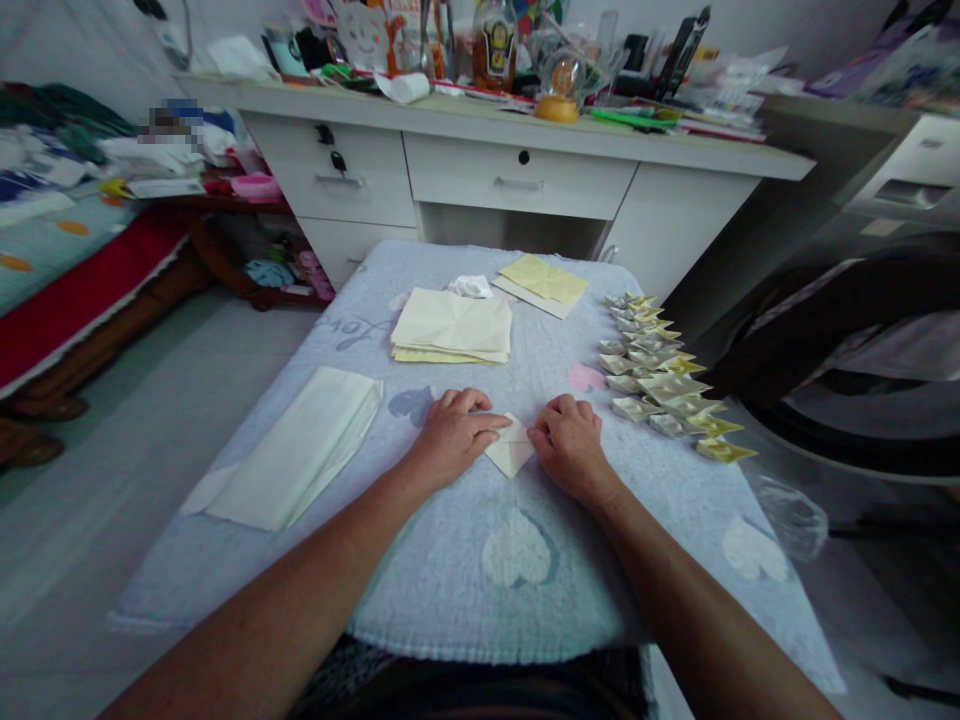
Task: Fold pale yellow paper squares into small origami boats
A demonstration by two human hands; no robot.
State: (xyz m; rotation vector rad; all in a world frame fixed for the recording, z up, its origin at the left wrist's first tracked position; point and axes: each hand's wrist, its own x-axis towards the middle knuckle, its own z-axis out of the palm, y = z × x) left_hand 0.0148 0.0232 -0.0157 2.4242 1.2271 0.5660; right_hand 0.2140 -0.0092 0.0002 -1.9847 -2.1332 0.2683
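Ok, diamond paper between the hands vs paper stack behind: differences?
The diamond paper points a corner toward the camera; the paper stack, an edge. The diamond paper is far smaller than the paper stack. The left hand touches the diamond paper, not the paper stack. Both are pale.

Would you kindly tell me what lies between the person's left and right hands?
In the head view, a small, pale folded paper lies between the left hand and the right hand.

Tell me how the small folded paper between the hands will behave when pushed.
Lying flat, the small folded paper probably won't roll or tip. Being small and thin-looking, it's likely very light. Its folds may make it fairly stiff.
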